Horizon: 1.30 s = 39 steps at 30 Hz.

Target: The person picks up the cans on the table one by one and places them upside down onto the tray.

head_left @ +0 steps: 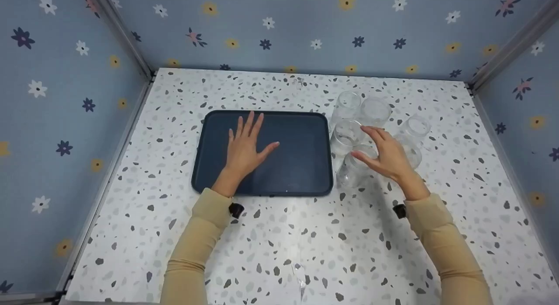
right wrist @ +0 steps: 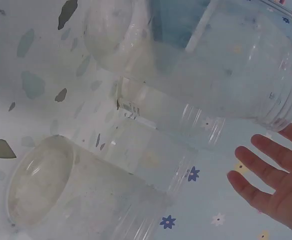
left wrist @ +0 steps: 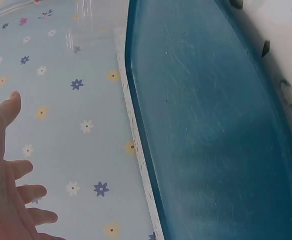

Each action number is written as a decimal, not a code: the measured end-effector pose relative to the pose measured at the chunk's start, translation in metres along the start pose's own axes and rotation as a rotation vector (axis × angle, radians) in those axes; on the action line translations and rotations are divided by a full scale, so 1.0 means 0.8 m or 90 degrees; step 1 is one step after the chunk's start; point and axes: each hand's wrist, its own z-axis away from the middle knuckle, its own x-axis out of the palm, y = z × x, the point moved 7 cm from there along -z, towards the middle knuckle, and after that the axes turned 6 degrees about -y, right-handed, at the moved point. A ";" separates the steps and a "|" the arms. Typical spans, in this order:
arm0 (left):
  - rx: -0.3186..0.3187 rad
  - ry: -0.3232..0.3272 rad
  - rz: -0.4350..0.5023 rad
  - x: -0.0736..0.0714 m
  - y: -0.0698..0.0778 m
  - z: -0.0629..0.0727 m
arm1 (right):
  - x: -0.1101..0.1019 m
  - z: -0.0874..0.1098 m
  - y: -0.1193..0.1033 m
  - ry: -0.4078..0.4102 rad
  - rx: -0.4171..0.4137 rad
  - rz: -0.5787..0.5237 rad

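Watching from my remote post, I find the left hand (head_left: 244,152) above the left half of a dark blue, flat tray with rounded corners (head_left: 301,165); its fingers are straight and fanned, the thumb out wide, and it has nothing in its grasp. The tray lies on a white tabletop speckled with grey chips (head_left: 279,252). Just right of the tray, clear cylindrical jars with threaded necks (head_left: 347,139) stand upright in a close group. The right hand (head_left: 388,156) is over that group, right of the tray, thumb and fingers set well apart and gripping nothing; I cannot tell whether a fingertip brushes a rim.

For a sure hold, I judge, thumb and fingers should close round one jar's body below its neck, and any lift should go straight up so the neighbours are not knocked. See-through walls make edges hard to place, so I would go slowly.

As for writing, the right wrist view shows what seems a small printed patch (right wrist: 130,107) low on one jar, too blurred to read. I can make out no brand.
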 end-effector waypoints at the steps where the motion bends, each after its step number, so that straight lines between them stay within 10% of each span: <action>1: 0.003 0.004 0.005 0.001 0.002 0.001 | 0.001 0.002 -0.001 -0.007 0.003 -0.003; 22: 0.102 0.165 0.147 -0.009 0.048 0.028 | 0.018 0.019 -0.009 -0.013 0.011 -0.007; 39: 0.107 0.225 0.236 0.001 0.050 0.036 | 0.012 0.017 -0.010 0.019 0.044 -0.021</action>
